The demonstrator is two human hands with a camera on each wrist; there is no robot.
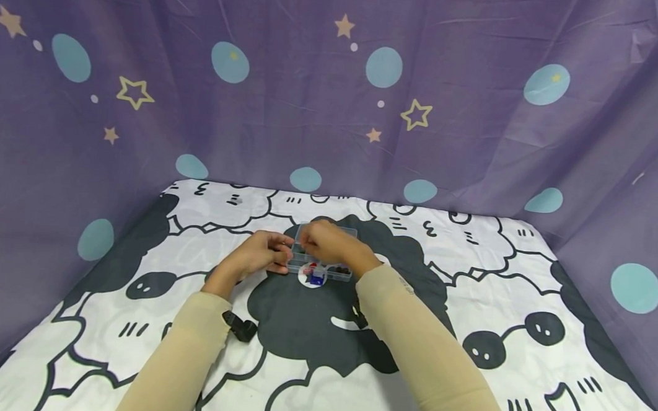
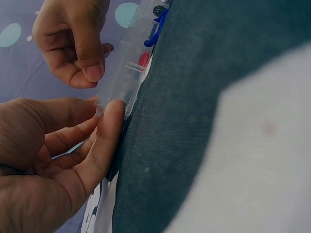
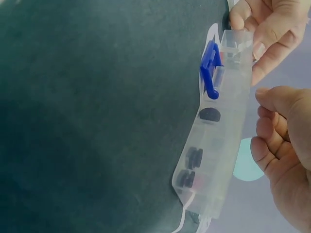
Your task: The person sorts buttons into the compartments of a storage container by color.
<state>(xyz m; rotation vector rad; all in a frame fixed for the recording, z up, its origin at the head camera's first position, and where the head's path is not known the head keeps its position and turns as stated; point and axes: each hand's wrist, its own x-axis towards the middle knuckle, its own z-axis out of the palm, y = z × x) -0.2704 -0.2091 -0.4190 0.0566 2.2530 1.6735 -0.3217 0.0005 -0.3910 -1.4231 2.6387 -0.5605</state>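
A clear plastic compartment box [image 1: 320, 272] lies on the dark patch of the cloth. My left hand [image 1: 259, 251] grips its left end between thumb and fingers, seen close in the left wrist view [image 2: 63, 145]. Above the box is my right hand [image 1: 327, 241], its fingers curled in toward the thumb; I cannot tell whether something small is between them. Through the box wall show several dark round pieces [image 3: 194, 158], one like a black button [image 2: 158, 10], and a red piece [image 2: 144, 59]. A blue plastic piece [image 3: 209, 70] stands at the front side.
A white round piece [image 1: 303, 277] shows at the box's front edge, behind the blue piece. The cloth [image 1: 322, 335] has a black and white cartoon print. A purple curtain [image 1: 310, 142] rises behind. A black device [image 1: 239, 326] sits at my left sleeve.
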